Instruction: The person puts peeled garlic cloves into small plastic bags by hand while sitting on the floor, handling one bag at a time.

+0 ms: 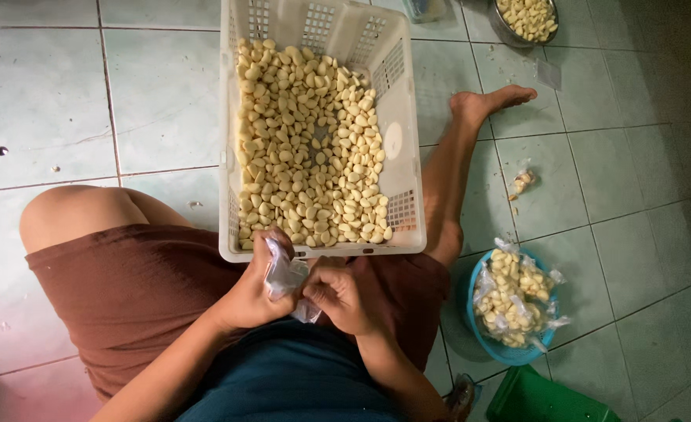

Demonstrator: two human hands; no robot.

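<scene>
A white plastic crate (pixel 399 168) on the tiled floor holds a layer of peeled garlic cloves (pixel 306 148). Just at its near edge, over my lap, my left hand (pixel 255 285) and my right hand (pixel 338 295) both grip a small clear plastic bag (pixel 284 275) between them. The bag looks crumpled; I cannot tell what is inside it. My legs are folded on either side of the crate.
A blue bowl (pixel 510 353) at my right holds several small bags filled with cloves. One filled bag (pixel 520 182) lies on the floor beyond it. A metal bowl of cloves (pixel 527 17) stands at the far right. A green container (pixel 545 398) sits near the bottom edge.
</scene>
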